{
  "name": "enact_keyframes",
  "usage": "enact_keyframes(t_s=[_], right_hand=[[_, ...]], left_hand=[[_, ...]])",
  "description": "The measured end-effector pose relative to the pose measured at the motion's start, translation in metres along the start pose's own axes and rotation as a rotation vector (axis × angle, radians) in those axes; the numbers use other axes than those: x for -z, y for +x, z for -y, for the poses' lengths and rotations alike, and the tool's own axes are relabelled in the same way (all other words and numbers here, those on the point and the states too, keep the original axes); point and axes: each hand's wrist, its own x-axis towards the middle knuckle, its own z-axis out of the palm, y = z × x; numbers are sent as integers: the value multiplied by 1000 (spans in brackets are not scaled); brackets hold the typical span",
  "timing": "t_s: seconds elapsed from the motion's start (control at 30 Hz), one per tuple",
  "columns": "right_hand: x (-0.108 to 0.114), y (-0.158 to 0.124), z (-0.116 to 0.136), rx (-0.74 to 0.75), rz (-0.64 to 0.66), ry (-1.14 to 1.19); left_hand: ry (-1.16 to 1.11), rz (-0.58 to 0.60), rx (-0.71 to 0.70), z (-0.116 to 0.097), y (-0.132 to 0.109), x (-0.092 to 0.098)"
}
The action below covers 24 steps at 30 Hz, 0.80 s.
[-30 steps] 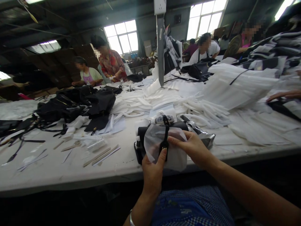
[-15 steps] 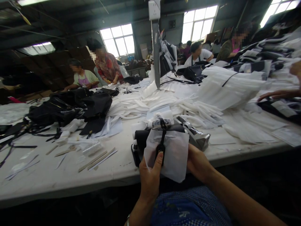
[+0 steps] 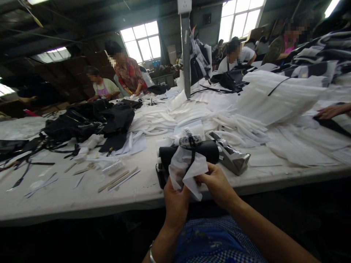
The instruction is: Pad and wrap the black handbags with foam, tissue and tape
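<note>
A thin white wrapping sheet [image 3: 195, 176] is folded around the lower end of a black strap [image 3: 193, 153]. My left hand [image 3: 177, 199] grips the sheet from below, with the strap's end hidden inside the folds. My right hand [image 3: 216, 184] pinches the sheet's right side between thumb and fingers. Just behind my hands, a black bag [image 3: 205, 148] lies at the table's front edge, and the strap comes from its top. On the bag's far side rests a clear plastic packet with dark print [image 3: 189, 140].
A grey tape dispenser [image 3: 237, 162] stands right of the bag. White foam strips [image 3: 161, 122] pile up behind it. Black bags [image 3: 90, 118] and cardboard strips [image 3: 117, 179] lie left. A grey post [image 3: 185, 54] rises mid-table. A co-worker's hand [image 3: 333, 110] is at far right; other people work behind.
The sheet, spread flat beneath the strap's end before, is now folded over it. My right hand has moved left with the sheet's right side. The view has shifted slightly.
</note>
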Motion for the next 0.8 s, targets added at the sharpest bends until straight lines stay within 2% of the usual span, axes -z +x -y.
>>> enact_keyframes(t_s=[0.07, 0.13, 0.23, 0.3, 0.33, 0.4, 0.47, 0.5, 0.57, 0.6, 0.7, 0.8], right_hand=[[-2, 1, -4, -25, -33, 78], [-3, 2, -7, -59, -67, 160], [-5, 4, -8, -59, -93, 205], [-6, 4, -8, -41, -105, 188], [-5, 5, -8, -35, -107, 172], [-5, 5, -8, -30, -102, 129], [-5, 4, -8, -24, -90, 80], [-5, 4, -7, -17, -86, 62], [-6, 3, -6, 5, -70, 55], [-7, 2, -6, 21, -60, 61], [-7, 2, -6, 83, -43, 36], [-5, 2, -7, 106, -34, -44]], left_hand=[[-10, 6, 26, 1, -4, 0], [-27, 33, 127, 8, -9, 2], [15, 139, 261, 20, -20, 13], [81, 181, 268, 23, -26, 26], [116, 152, 239, 21, -28, 32], [196, -21, 72, 10, -29, 43], [329, -180, -251, -8, -24, 46], [420, -188, -428, -18, -20, 45], [617, -55, -712, -38, -7, 35], [698, 36, -778, -46, 1, 29], [799, 232, -793, -63, 29, 7], [741, 362, -726, -73, 53, -6]])
